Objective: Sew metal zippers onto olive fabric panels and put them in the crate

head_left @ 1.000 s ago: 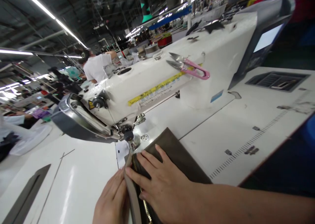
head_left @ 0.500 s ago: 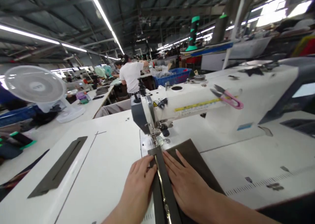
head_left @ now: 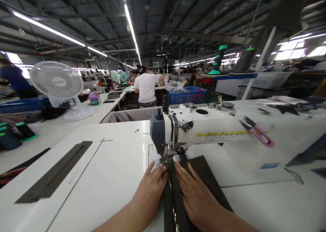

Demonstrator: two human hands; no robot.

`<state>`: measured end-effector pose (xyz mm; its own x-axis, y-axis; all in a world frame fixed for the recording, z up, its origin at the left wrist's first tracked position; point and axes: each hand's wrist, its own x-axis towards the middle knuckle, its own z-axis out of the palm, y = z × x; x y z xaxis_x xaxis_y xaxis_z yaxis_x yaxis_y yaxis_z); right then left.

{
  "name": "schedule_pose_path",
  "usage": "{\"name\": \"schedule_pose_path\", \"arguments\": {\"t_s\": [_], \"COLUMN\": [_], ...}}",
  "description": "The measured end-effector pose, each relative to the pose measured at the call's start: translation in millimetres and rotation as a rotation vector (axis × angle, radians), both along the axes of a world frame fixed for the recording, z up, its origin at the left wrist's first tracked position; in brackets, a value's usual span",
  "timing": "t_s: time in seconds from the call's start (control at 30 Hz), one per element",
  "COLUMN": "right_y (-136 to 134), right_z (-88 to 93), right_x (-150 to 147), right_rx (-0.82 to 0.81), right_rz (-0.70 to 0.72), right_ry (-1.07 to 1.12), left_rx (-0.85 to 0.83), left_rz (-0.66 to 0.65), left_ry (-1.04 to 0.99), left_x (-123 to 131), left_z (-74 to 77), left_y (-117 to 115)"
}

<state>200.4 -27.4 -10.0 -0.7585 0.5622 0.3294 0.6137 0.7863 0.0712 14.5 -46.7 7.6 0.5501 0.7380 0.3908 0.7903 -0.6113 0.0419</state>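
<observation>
A dark zipper [head_left: 171, 188] with gold-coloured teeth runs lengthwise toward me, its far end beneath the needle area of the white sewing machine [head_left: 216, 123]. My left hand [head_left: 149, 194] pinches the zipper's left edge near that end, one finger stretched out on the white table. My right hand [head_left: 197, 194] lies flat, fingers extended, along the zipper's right side and over a dark fabric panel [head_left: 203, 169]. The panel's lower part is hidden under that hand. The presser foot area is small and partly covered by the fabric end.
A dark fabric piece with a slit [head_left: 57, 171] lies on the table [head_left: 114, 177] at left. Pink-handled snips [head_left: 259, 133] rest on the machine arm. A white fan [head_left: 57, 81] and thread spools [head_left: 24, 130] stand left. Beyond are a blue basket [head_left: 185, 95] and a person in white [head_left: 146, 87].
The zipper's far end has moved forward under the machine's needle area, with both hands following. One left finger has stretched outward. My view has shifted and tilted upward.
</observation>
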Motion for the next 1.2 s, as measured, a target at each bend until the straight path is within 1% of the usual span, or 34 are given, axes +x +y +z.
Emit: {"name": "schedule_pose_path", "arguments": {"t_s": [0.13, 0.33, 0.47, 0.67, 0.77, 1.0, 1.2], "right_y": [5.0, 4.7, 4.4, 6.4, 7.6, 7.4, 9.5], "right_z": [0.6, 0.9, 0.8, 3.1, 3.6, 5.5, 3.5], "right_x": [-0.2, 1.7, 3.7, 4.0, 4.0, 4.7, 4.1], "right_rx": [0.021, 0.057, 0.068, 0.051, 0.030, -0.050, -0.047], "right_rz": [-0.003, 0.010, 0.015, 0.029, 0.024, 0.024, 0.029], "right_ry": [-0.028, -0.057, -0.056, -0.051, -0.040, -0.031, -0.004], "left_rx": [0.002, 0.071, 0.048, -0.005, -0.021, 0.005, -0.013], "left_rz": [-0.012, -0.008, -0.004, -0.004, -0.005, 0.011, 0.018], "left_ry": [-0.002, 0.035, 0.016, 0.018, 0.030, 0.010, 0.045], "left_x": [0.2, 0.9, 1.4, 1.8, 1.6, 1.7, 3.2], "left_z": [-0.2, -8.4, -6.5, -1.1, -1.4, -2.3, -3.5], "left_y": [5.2, 6.8, 5.7, 4.7, 4.8, 6.9, 7.9]}}
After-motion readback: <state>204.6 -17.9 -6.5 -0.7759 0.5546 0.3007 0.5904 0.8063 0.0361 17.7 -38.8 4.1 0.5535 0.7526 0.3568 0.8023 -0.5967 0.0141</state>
